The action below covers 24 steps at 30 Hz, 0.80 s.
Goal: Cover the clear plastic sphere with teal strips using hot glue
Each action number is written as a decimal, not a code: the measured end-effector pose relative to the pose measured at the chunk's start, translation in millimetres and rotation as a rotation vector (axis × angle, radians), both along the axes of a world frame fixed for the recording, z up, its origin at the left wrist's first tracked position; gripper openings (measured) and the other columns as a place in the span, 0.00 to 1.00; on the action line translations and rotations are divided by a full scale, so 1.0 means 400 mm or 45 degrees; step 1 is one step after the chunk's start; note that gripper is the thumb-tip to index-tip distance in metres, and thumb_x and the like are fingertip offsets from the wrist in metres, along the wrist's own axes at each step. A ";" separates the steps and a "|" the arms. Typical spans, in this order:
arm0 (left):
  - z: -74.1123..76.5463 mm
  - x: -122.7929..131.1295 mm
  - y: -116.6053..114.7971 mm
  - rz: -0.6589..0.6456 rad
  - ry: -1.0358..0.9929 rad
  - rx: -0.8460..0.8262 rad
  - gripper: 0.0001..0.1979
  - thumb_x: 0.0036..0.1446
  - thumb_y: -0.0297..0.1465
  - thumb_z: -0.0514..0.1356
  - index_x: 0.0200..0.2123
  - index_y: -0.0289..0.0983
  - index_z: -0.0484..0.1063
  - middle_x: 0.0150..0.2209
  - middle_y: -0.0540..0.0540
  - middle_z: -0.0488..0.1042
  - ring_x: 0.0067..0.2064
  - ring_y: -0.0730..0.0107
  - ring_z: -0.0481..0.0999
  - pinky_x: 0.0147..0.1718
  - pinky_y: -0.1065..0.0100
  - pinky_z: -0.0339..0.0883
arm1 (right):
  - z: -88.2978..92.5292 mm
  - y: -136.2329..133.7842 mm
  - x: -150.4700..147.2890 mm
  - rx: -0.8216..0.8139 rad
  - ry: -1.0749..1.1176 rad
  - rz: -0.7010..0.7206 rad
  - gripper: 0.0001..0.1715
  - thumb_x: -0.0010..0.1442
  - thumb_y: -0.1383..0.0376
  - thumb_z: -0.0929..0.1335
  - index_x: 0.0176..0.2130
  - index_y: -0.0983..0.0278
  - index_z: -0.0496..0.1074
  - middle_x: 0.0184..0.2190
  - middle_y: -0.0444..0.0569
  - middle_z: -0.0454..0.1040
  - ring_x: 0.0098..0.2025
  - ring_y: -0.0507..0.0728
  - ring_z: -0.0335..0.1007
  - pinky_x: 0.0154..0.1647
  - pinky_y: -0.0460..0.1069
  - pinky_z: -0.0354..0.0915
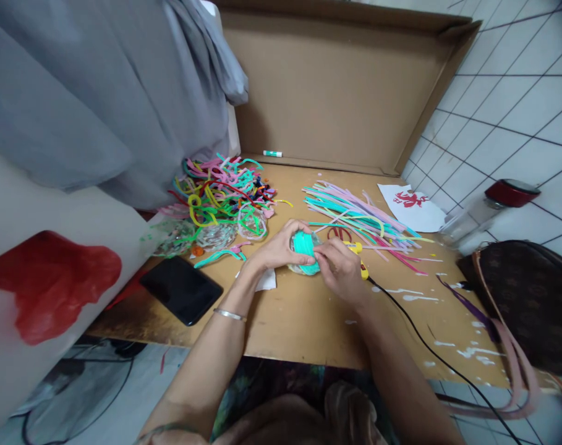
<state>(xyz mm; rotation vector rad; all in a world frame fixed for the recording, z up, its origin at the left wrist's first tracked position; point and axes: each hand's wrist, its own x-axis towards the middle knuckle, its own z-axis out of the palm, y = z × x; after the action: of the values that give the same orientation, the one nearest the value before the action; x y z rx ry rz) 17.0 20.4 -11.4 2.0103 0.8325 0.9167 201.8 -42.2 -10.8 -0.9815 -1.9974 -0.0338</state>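
My left hand (283, 247) is wrapped round the left side of a rounded piece (303, 247) covered in turquoise pipe cleaner, with a paler, clear-looking rim showing at its edges. On its right side the fingertips of my right hand (339, 266) are pinched together against the turquoise surface. What lies between those fingertips is hidden. Just behind my right hand are a yellow glue gun (364, 271), partly covered, and the red handles of scissors (339, 233). A white scrap of paper (266, 280) lies under my left wrist.
Tangled coloured pipe cleaners (216, 191) are heaped at back left; straight ones (355, 213) lie at back right. A black phone (182, 290) rests front left. The glue gun's cord (415, 330) crosses the right side towards a brown bag (526, 303). A clear bottle (475, 216) stands near the tiled wall.
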 end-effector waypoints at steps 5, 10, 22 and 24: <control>0.007 0.002 -0.003 0.033 0.001 0.113 0.29 0.39 0.42 0.71 0.44 0.37 0.68 0.53 0.39 0.65 0.57 0.55 0.66 0.55 0.57 0.60 | -0.001 0.001 -0.001 -0.011 0.017 -0.032 0.09 0.62 0.67 0.62 0.38 0.62 0.72 0.32 0.49 0.71 0.35 0.54 0.70 0.36 0.49 0.66; 0.015 0.005 -0.012 0.012 -0.020 0.115 0.27 0.42 0.39 0.70 0.45 0.37 0.69 0.53 0.40 0.68 0.56 0.57 0.68 0.55 0.59 0.61 | 0.001 0.001 0.001 -0.018 0.016 -0.042 0.09 0.63 0.67 0.62 0.38 0.63 0.72 0.32 0.49 0.71 0.34 0.54 0.70 0.36 0.49 0.66; 0.026 0.013 -0.026 -0.009 -0.049 0.025 0.25 0.46 0.33 0.67 0.48 0.36 0.68 0.49 0.42 0.72 0.51 0.61 0.71 0.52 0.63 0.64 | 0.006 0.001 0.001 -0.029 0.035 -0.047 0.09 0.63 0.67 0.62 0.37 0.63 0.72 0.31 0.49 0.71 0.35 0.54 0.70 0.36 0.49 0.66; 0.027 0.013 -0.028 -0.013 -0.043 0.032 0.25 0.47 0.34 0.67 0.49 0.35 0.67 0.50 0.42 0.72 0.51 0.61 0.71 0.51 0.63 0.64 | 0.005 0.001 0.000 -0.025 0.043 -0.047 0.09 0.63 0.68 0.62 0.38 0.63 0.72 0.32 0.49 0.72 0.35 0.54 0.70 0.36 0.49 0.66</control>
<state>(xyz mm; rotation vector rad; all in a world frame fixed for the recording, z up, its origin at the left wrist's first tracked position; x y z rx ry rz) 22.2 9.3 -0.7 2.0133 0.7952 0.9575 202.0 -41.6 -8.7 -1.0251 -1.9521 -0.0182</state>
